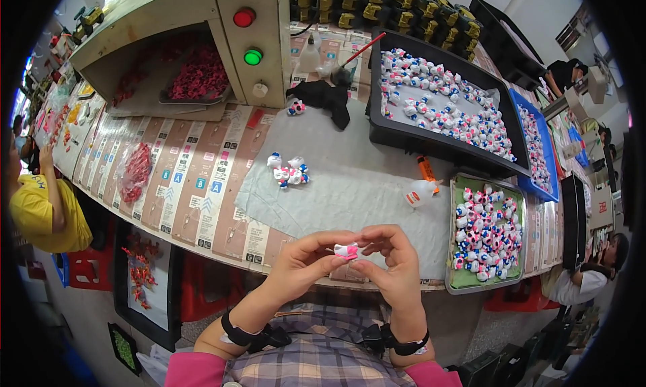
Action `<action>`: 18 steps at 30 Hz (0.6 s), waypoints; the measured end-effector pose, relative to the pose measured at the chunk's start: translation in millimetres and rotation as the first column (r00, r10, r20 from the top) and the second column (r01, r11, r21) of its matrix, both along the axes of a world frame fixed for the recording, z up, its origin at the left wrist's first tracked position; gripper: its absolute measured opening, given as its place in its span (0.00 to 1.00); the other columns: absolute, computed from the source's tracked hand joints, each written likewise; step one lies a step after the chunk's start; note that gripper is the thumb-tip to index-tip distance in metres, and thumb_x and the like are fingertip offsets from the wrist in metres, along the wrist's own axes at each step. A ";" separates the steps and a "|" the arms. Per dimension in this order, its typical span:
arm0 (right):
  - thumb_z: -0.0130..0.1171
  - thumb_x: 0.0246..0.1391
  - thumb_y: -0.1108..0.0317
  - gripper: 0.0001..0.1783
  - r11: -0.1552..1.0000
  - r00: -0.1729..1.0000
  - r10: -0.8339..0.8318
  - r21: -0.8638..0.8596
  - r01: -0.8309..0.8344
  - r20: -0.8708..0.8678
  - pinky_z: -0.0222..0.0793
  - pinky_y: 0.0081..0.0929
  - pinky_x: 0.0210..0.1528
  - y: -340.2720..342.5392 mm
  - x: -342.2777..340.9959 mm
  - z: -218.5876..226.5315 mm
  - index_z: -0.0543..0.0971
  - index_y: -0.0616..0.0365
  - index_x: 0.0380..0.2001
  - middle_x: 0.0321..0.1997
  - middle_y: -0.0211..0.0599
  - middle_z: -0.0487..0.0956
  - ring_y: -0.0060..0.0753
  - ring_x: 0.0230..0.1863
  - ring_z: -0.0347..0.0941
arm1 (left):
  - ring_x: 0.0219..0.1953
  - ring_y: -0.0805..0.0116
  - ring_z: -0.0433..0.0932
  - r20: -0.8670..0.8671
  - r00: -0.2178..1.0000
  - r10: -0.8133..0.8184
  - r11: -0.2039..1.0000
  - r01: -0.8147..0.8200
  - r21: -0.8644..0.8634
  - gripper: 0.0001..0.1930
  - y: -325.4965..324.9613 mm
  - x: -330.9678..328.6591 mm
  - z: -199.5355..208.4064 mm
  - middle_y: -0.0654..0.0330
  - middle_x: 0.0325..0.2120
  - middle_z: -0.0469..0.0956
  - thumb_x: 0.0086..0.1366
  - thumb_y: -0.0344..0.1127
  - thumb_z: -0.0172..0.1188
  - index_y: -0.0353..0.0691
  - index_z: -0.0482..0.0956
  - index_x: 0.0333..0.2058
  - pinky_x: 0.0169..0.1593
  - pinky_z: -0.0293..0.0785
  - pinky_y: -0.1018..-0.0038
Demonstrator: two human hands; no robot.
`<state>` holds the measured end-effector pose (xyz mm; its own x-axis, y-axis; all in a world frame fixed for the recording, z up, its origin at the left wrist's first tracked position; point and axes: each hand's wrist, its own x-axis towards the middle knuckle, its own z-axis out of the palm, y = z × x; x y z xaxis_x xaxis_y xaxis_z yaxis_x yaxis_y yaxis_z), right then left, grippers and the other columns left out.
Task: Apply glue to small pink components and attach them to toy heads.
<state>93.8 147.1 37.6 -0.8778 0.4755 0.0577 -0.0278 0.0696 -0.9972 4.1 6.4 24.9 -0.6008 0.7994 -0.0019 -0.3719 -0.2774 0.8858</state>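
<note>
Just above the table's near edge, a small white and pink toy figure (346,250) is pinched between the fingertips of both my hands. My left hand (304,258) closes on it from one side, and my right hand (392,260) from the other. The fingers cover part of the figure. Beyond my hands, on a grey cloth (350,165), sits a small cluster of white, pink and blue toy figures (288,171). Another single figure (295,108) lies farther back, beside a black cloth (324,99).
At right stand a green-lined tray (452,252) and a large black tray (441,151), both holding many figures. Between them and my hands lie a small white bottle (418,194) and an orange tube (426,169). A machine (252,84) with pink pieces inside stands far left. People sit at both sides.
</note>
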 end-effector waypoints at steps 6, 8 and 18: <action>0.63 0.38 0.75 0.25 0.974 0.990 0.133 -0.180 -0.140 -0.047 0.64 0.21 0.45 -3.1 -2.3 7.4 0.70 0.60 0.44 0.44 0.36 0.73 0.26 0.43 0.70 | 0.49 0.70 0.67 -0.009 0.997 -0.077 0.982 0.077 0.170 0.14 -3.0 -6.2 -3.3 0.55 0.47 0.68 0.59 0.23 0.49 0.34 0.69 0.45 0.50 0.66 0.76; 0.63 0.38 0.75 0.27 0.972 0.984 0.180 -0.154 -0.177 0.003 0.63 0.23 0.48 -3.7 -1.0 9.6 0.70 0.61 0.46 0.44 0.36 0.74 0.26 0.44 0.70 | 0.49 0.70 0.67 -0.030 0.994 -0.105 0.981 0.108 0.159 0.14 -2.6 -4.3 -2.6 0.55 0.47 0.68 0.59 0.23 0.49 0.34 0.69 0.45 0.50 0.66 0.76; 0.59 0.44 0.72 0.24 0.964 0.969 0.245 -0.108 -0.241 0.026 0.60 0.23 0.51 -5.0 5.0 12.9 0.70 0.61 0.48 0.46 0.37 0.74 0.26 0.48 0.68 | 0.44 0.68 0.71 -0.037 0.993 -0.114 0.990 0.116 0.080 0.13 -4.9 -0.7 5.9 0.53 0.41 0.71 0.58 0.23 0.51 0.33 0.71 0.43 0.46 0.68 0.76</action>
